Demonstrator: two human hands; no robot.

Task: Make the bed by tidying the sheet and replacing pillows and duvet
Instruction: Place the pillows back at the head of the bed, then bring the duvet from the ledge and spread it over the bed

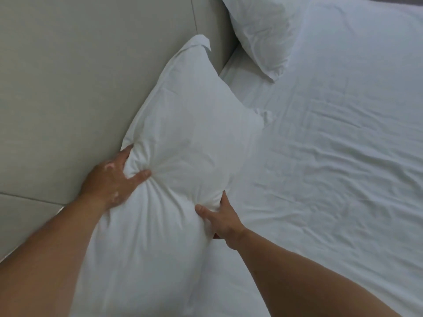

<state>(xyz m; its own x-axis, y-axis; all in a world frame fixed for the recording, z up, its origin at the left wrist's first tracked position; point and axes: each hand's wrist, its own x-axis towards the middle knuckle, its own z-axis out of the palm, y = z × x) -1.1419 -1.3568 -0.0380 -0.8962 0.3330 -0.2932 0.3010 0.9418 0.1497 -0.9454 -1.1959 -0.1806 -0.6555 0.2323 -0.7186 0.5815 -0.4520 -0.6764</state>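
Observation:
A white pillow (183,133) leans against the grey padded headboard (80,76), its lower end toward me. My left hand (112,181) grips its left edge, thumb dug into the fabric so that it bunches. My right hand (220,221) grips the pillow's right edge, fingers tucked under it. A second white pillow (263,30) leans on the headboard farther along the bed. The white sheet (332,156) covers the mattress and shows many shallow wrinkles. No duvet is in view.
The headboard runs along the left side of the view with a vertical seam (194,14) and a lower seam (29,197). A dark strip (412,0) shows at the top right corner beyond the bed.

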